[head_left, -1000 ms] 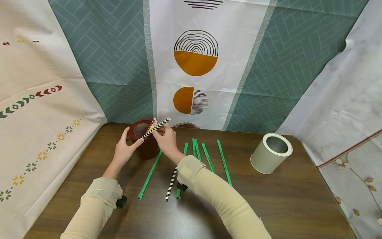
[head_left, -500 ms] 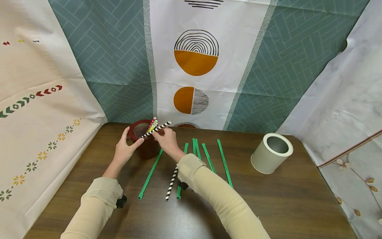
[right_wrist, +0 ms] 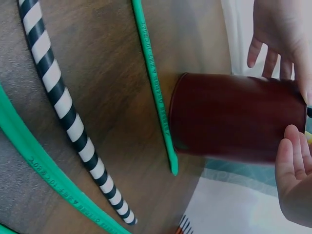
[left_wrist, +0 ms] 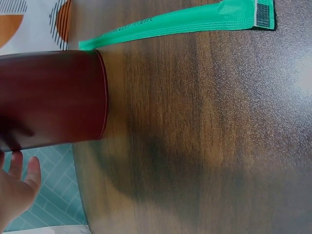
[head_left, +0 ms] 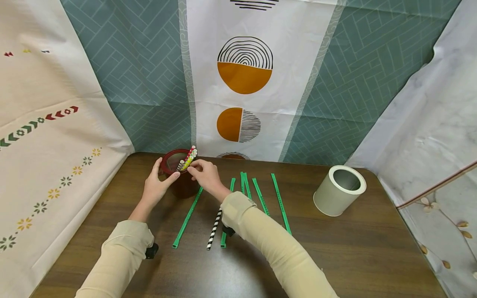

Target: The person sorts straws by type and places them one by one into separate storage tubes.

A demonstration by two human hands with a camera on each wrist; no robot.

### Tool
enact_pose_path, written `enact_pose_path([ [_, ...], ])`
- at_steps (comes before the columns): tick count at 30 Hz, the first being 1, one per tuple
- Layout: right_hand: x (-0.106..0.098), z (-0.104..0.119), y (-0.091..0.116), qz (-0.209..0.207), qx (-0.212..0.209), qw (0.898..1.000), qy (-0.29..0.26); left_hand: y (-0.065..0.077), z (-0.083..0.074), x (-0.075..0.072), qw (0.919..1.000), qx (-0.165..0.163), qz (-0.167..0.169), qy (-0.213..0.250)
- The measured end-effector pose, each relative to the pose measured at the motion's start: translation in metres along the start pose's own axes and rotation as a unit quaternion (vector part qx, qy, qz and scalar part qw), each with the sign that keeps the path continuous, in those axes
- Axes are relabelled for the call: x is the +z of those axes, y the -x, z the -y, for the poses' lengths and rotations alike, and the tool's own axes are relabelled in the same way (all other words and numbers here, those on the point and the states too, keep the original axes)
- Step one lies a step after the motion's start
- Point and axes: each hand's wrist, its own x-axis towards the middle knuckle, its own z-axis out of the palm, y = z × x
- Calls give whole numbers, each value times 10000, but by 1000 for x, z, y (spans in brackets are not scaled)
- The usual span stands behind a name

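Note:
A dark red cylindrical cup [head_left: 184,188] stands at the table's back left, with my left hand [head_left: 154,187] at its left side, thumb at the near rim and fingers along the wall. Inside lean a black-and-white striped straw [head_left: 180,164], yellow ones [head_left: 188,161] and a red one [head_left: 192,150], their ends above the rim. My right hand [head_left: 206,176] is at the cup's right rim, fingers loosely bent and no straw between them. In the right wrist view, its fingertips [right_wrist: 291,131] lie right by the rim. The straws' lower ends are hidden in the cup.
Another black-and-white striped straw [head_left: 213,231] lies on the table [head_left: 179,277], partly under my right forearm. Several long green-wrapped sticks lie around it, one green stick [head_left: 188,217] reaching the cup's base. A cream cylindrical container [head_left: 329,198] stands at the right.
The black-and-white straw my right hand pinched, slanted across the rim, has dropped into the cup and stands by the others. My right fingers have let it go. The left hand stays put.

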Motion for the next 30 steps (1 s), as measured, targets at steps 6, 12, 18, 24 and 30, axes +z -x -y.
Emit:
enact_pose_path([
  [6,-6,-7,3,75,91,9997,-199,-1,1,0,10000,16,20,2],
  [12,-16,-16,4,76,270,9984,-497,-1,1,1,10000,16,-17,-2],
  [18,-27,-30,8,79,562,9949,-833,0,1,1,10000,8,-54,-21],
  [24,-40,-24,25,157,848,9929,-819,0,1,1,10000,15,-42,-14],
  [30,-37,-52,29,264,1300,9878,-816,0,0,1,10000,10,-53,-29],
])
